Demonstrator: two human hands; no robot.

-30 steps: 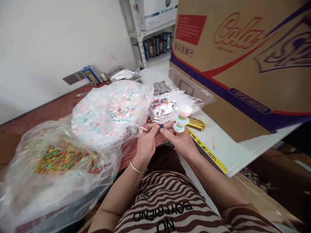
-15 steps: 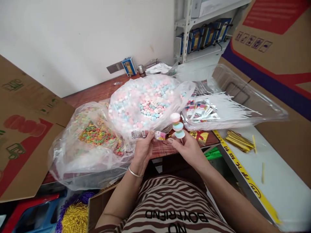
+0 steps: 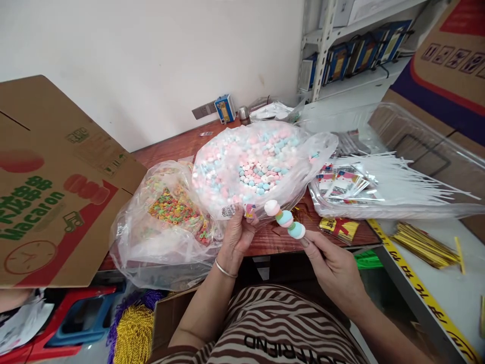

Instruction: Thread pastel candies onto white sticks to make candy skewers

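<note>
My right hand (image 3: 333, 268) pinches the lower end of a candy skewer (image 3: 285, 218). Pale pink and blue round sweets alternate on it with small green and orange rings, and its tip leans up to the left. Between the thumb and fingers of my left hand (image 3: 239, 235) is a small printed plastic bag (image 3: 228, 211) with a label and a colourful patch. Hand and skewer stand a short gap apart. Just behind them lies a large clear bag of pastel sweets (image 3: 261, 177), and a bag of coloured ring candies (image 3: 166, 207) sits to its left.
On the right, a clear tray (image 3: 341, 211) holds white sticks (image 3: 409, 177) and printed packets. Gold twist ties (image 3: 426, 245) lie in front of it. Cardboard boxes flank the table, including a Macaron carton (image 3: 56, 192). Gold strands (image 3: 134, 333) hang below at left.
The view has swung left, so things sit further right. My hands have moved apart, and the skewer has gone from nearly upright to tilted leftward.
</note>
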